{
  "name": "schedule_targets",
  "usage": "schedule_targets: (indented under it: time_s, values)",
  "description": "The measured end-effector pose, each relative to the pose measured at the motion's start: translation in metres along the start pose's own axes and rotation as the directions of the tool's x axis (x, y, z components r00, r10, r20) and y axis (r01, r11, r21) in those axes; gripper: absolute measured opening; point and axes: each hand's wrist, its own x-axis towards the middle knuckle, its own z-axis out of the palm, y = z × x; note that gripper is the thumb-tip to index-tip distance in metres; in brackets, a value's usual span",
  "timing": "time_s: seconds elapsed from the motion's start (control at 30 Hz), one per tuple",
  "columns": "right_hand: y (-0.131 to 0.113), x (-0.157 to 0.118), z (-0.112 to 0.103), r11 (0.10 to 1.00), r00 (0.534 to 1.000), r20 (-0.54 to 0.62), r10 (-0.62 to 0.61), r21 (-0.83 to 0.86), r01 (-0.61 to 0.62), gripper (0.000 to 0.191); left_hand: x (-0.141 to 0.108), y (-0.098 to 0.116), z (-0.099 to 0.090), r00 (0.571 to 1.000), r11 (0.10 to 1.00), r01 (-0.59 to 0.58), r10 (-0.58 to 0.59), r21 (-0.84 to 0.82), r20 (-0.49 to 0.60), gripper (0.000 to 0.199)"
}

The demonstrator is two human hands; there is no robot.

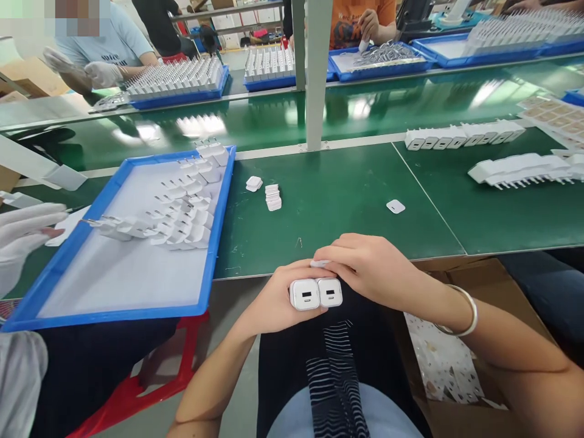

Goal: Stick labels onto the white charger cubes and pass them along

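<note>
My left hand (269, 301) is closed around white power adapters; two square port faces, a left adapter (298, 302) and a right adapter (336, 300), point toward me side by side. Above them, my right hand (371, 264) is closed, its fingertips pinching a small white piece (319, 263) that looks like an end cover. Part of that piece is hidden by the fingers. On the green bench ahead lie a short stack of white covers (273, 198), a small pile of covers (254, 183) and a single cover (395, 207) with a slot.
A blue-rimmed tray (207, 267) with several adapters stands left, beside a co-worker's gloved hand (27, 237). Adapter rows (465, 135) line the right side of the bench (347, 182). A white post (316, 79) rises ahead. A cardboard box (493, 292) sits low right.
</note>
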Motion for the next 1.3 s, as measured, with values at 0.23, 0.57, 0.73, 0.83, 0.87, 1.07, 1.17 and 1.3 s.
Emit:
schedule_targets:
  time_s: [0.23, 0.57, 0.73, 0.83, 0.87, 1.07, 1.17, 1.3]
  values:
    - [0.005, 0.015, -0.016, 0.965, 0.985, 0.170, 0.017, 0.256, -0.061, 0.018, -0.003, 0.001, 0.000, 0.999, 0.998, -0.031, 0.032, -0.056, 0.007, 0.041]
    - [0.005, 0.022, -0.025, 0.883, 0.968, 0.225, 0.108, 0.426, -0.198, 0.015, -0.006, 0.001, -0.003, 1.000, 0.995, -0.016, 0.014, -0.098, -0.016, 0.044]
    - [0.012, 0.021, -0.035, 0.845, 0.974, 0.133, 0.181, 0.485, -0.224, 0.019, -0.010, 0.000, -0.004, 0.998, 0.993, -0.003, -0.003, -0.114, -0.055, 0.038]
    - [0.019, 0.013, -0.033, 0.750, 0.952, 0.092, 0.293, 0.594, -0.289, 0.019, -0.013, -0.001, -0.001, 0.988, 0.995, -0.014, 0.000, -0.094, -0.152, 0.040]
    - [0.021, 0.009, -0.030, 0.696, 0.943, 0.103, 0.317, 0.650, -0.305, 0.018, -0.013, -0.002, 0.000, 0.982, 0.996, -0.021, 0.005, -0.081, -0.188, 0.042]
    - [0.025, -0.012, 0.018, 0.425, 0.855, -0.021, 0.518, 0.874, -0.236, 0.025, -0.015, -0.007, 0.009, 0.928, 0.997, -0.058, 0.076, 0.058, -0.365, 0.044]
    - [0.025, -0.013, 0.045, 0.336, 0.774, -0.098, 0.625, 0.929, -0.154, 0.025, -0.012, -0.011, 0.013, 0.892, 0.988, -0.036, 0.099, 0.148, -0.440, 0.042]
    - [0.027, -0.007, 0.063, 0.560, 0.709, -0.306, 0.636, 0.815, -0.150, 0.021, -0.004, -0.018, 0.014, 0.850, 0.966, -0.026, 0.157, 0.257, -0.503, 0.038]
